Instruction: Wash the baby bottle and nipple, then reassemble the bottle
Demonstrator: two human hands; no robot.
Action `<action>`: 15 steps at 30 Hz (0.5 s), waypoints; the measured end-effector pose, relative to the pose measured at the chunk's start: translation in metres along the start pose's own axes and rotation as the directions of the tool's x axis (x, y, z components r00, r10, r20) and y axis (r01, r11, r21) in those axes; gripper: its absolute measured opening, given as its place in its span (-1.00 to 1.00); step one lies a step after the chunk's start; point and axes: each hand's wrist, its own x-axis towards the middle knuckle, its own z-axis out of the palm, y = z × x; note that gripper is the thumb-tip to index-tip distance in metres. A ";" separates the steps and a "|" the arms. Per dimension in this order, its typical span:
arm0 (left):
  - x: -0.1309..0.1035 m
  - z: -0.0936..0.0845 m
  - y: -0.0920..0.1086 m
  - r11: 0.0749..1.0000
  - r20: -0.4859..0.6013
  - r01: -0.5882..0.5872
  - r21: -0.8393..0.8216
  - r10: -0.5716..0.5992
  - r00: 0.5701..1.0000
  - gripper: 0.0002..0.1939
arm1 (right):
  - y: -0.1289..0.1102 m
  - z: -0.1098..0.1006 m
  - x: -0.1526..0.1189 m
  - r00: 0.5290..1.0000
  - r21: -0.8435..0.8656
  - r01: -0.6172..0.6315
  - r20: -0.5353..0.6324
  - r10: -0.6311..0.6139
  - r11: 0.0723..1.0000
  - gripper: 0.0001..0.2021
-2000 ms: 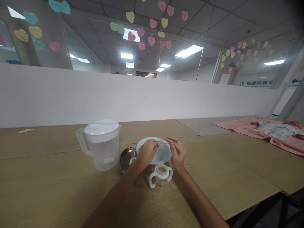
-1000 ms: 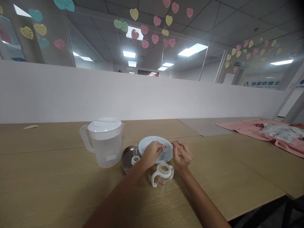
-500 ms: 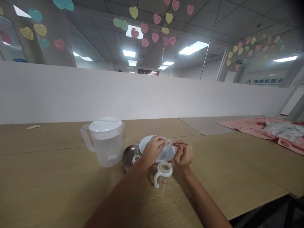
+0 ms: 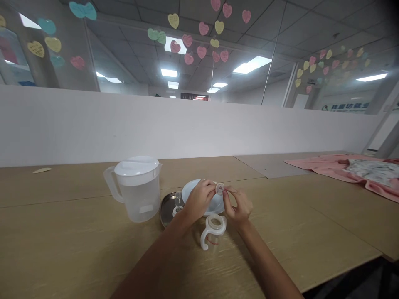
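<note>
Above a white bowl [image 4: 215, 206], my left hand [image 4: 201, 198] pinches a small translucent bottle nipple [image 4: 220, 189] by its round rim. My right hand [image 4: 239, 205] meets it from the other side, thumb and forefinger closed at its centre. Whether something thin is also between those fingertips cannot be made out. Just below my hands stands an open clear baby bottle [image 4: 213, 236] with white handles and red markings. To the left, a metal tray [image 4: 166, 209] carries a white collar ring [image 4: 177, 210] and a clear cap [image 4: 178, 198]; my left forearm partly covers it.
A lidded translucent pitcher [image 4: 141, 199] stands left of the tray, its handle pointing left. A pink cloth [image 4: 321, 161] with a patterned piece on it lies at the far right. Behind the wooden table [image 4: 296, 224] rises a white partition [image 4: 199, 128] with glass above.
My right hand's fingertips have moved left, from a little beside the nipple onto its centre. My left hand keeps its hold. The view has shifted slightly.
</note>
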 end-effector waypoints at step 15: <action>-0.002 0.004 -0.011 0.939 0.052 -0.126 0.319 0.115 0.992 -0.74 | 0.000 0.001 0.000 0.939 0.135 -0.279 -0.171 0.299 0.951 -0.88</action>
